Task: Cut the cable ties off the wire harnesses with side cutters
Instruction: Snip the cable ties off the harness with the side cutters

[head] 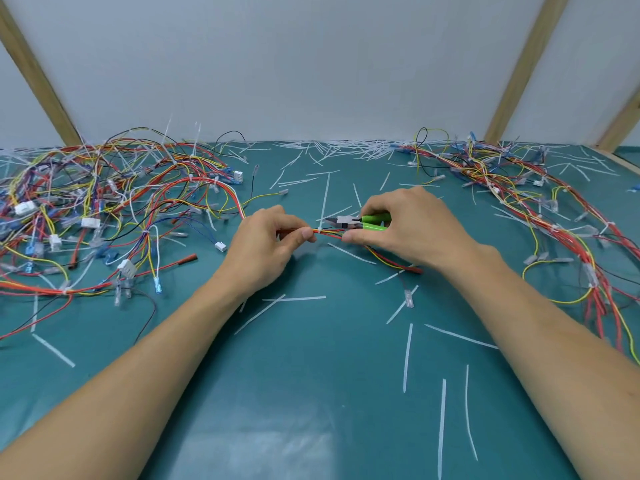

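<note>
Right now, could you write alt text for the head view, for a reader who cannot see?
Two bare hands stretch a red and yellow wire bundle above a teal mat; the right hand also holds green-handled side cutters. Tangled harnesses and white cut ties lie around.

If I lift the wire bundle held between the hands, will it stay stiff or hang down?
Probably floppy: the wire bundle curves loosely past the left hand. It looks light, pinched by fingertips only. Its trailing end may snag the left pile.

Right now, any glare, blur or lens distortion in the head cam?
Head view: wide-angle bending, wooden posts lean outward; soft glare patch on the mat near the bottom edge; both harness piles slightly soft; side cutters and both hands fairly sharp.
</note>
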Motion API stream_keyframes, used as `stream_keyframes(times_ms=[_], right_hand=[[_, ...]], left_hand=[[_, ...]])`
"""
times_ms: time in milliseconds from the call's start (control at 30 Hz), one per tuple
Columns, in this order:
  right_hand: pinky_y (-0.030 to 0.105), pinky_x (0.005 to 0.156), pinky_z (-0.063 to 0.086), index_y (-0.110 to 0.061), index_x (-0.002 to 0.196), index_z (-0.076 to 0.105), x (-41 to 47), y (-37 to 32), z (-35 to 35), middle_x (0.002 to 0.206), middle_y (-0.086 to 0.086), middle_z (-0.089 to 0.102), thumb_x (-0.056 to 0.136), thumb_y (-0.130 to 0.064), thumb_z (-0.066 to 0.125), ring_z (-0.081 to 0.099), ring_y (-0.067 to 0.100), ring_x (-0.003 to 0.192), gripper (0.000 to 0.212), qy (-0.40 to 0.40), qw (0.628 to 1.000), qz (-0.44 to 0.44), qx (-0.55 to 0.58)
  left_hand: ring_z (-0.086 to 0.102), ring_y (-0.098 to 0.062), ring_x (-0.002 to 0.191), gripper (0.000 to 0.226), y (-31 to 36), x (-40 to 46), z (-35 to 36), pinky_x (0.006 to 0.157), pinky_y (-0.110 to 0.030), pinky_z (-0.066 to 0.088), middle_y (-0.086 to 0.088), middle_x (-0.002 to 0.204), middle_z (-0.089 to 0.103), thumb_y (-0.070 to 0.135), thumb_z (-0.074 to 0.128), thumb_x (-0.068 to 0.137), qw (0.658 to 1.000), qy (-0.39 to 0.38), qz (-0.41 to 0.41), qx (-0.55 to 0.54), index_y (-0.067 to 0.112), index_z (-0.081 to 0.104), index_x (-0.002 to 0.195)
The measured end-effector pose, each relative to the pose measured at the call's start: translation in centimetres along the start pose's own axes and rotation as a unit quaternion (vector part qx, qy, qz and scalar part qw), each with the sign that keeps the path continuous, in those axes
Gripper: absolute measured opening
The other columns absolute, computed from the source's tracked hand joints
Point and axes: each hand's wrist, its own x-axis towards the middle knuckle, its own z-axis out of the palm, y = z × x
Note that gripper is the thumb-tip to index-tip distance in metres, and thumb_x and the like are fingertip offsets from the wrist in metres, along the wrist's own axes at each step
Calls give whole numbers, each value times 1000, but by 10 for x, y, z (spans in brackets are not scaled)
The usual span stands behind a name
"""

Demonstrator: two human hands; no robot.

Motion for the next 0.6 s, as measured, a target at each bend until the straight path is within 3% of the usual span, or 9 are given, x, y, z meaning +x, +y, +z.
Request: stream_keyframes(times_ms=[367, 600], right_hand=[[37, 77, 52, -35, 99, 76, -2, -4, -1, 93, -8, 73, 73, -84, 65, 61, 22, 93, 56, -7, 1000, 1, 2], [39, 79, 53, -33, 100, 76, -1, -7, -2, 94, -6, 74, 74, -82, 65, 61, 23, 94, 56, -8, 1000, -5, 0]], left_hand=[[49, -18, 70, 11, -1, 1, 0, 66, -34, 35, 5, 72, 49, 28, 69, 94, 1000, 10, 10, 2, 26, 80, 94], [48, -9, 67, 11, -1, 0, 1, 62, -30, 31, 7, 69, 48, 30, 70, 93, 1000, 8, 26, 3, 27, 81, 94]])
